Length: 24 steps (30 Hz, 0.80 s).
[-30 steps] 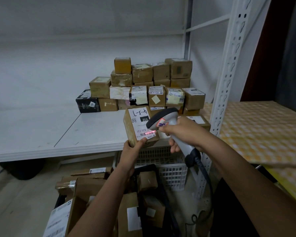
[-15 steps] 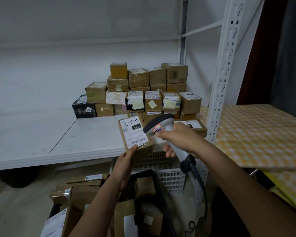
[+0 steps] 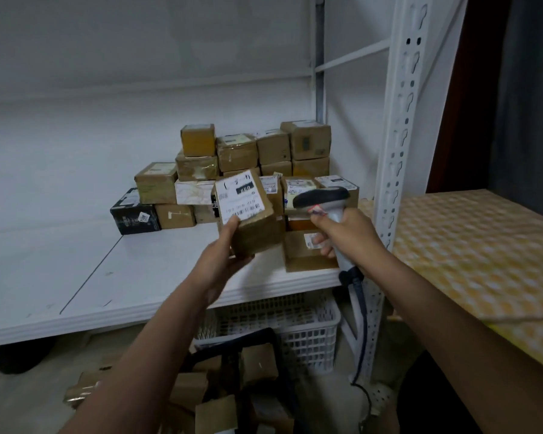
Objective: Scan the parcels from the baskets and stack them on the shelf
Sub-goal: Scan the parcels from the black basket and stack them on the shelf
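Note:
My left hand (image 3: 221,261) grips a brown cardboard parcel (image 3: 248,217) with a white label, held tilted above the white shelf (image 3: 107,277), in front of the stack of parcels (image 3: 248,158) at the back right. My right hand (image 3: 347,231) holds a grey barcode scanner (image 3: 322,200) by its handle, just right of the parcel, its head pointing left. The scanner's dark cable (image 3: 359,324) hangs down. A basket of parcels (image 3: 220,396) sits on the floor below.
A white perforated basket (image 3: 301,330) stands under the shelf. The shelf's white upright post (image 3: 395,136) rises at right. Beyond it lies a surface with a yellow checked cover (image 3: 470,245). A black box (image 3: 134,214) sits at the stack's left end.
My left hand has lifted the parcel up and forward over the shelf toward the stack and turned it. The scanner's red line no longer falls on the label. My right hand moved slightly right.

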Available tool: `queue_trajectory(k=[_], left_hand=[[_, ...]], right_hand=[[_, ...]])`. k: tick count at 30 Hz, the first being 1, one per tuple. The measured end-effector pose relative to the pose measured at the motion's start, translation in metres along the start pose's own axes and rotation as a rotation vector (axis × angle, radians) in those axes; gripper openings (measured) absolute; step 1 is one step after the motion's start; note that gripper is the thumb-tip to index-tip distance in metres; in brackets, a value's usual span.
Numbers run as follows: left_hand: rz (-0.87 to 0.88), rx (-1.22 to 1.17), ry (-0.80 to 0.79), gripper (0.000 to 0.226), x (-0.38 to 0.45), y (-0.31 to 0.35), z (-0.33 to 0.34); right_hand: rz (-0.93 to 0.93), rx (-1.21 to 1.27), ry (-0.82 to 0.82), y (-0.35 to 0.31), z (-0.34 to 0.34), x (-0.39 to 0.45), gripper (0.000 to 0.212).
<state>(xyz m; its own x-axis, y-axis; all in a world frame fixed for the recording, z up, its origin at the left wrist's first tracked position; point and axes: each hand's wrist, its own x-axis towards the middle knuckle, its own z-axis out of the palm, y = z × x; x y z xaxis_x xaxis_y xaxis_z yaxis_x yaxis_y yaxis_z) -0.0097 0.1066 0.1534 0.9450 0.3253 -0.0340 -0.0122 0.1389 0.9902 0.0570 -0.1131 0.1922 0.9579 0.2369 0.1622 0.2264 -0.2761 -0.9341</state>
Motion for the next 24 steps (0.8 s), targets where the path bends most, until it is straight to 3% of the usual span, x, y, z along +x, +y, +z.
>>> queue_trajectory(k=[11,14,17,19,21,24], left_hand=[[0.027,0.354,0.113,0.075,0.144,0.089,0.036],[0.032,0.631,0.161,0.086,0.17,0.103,0.041],[0.078,1.105,0.238,0.087,0.181,0.105,0.038],[0.191,1.347,0.342,0.089,0.182,0.098,0.035],[0.366,1.436,0.42,0.078,0.178,0.089,0.035],[0.686,1.513,0.383,0.07,0.171,0.081,0.034]], right_hand=[[-0.019,0.062,0.039,-0.004,0.002,0.094,0.033],[-0.003,0.079,0.021,-0.002,0.005,0.11,0.03],[0.02,0.077,0.019,0.003,0.007,0.122,0.03],[0.026,0.072,0.009,0.007,0.009,0.125,0.03],[0.024,0.09,-0.007,0.013,0.012,0.127,0.029],[0.03,0.125,-0.021,0.021,0.015,0.127,0.027]])
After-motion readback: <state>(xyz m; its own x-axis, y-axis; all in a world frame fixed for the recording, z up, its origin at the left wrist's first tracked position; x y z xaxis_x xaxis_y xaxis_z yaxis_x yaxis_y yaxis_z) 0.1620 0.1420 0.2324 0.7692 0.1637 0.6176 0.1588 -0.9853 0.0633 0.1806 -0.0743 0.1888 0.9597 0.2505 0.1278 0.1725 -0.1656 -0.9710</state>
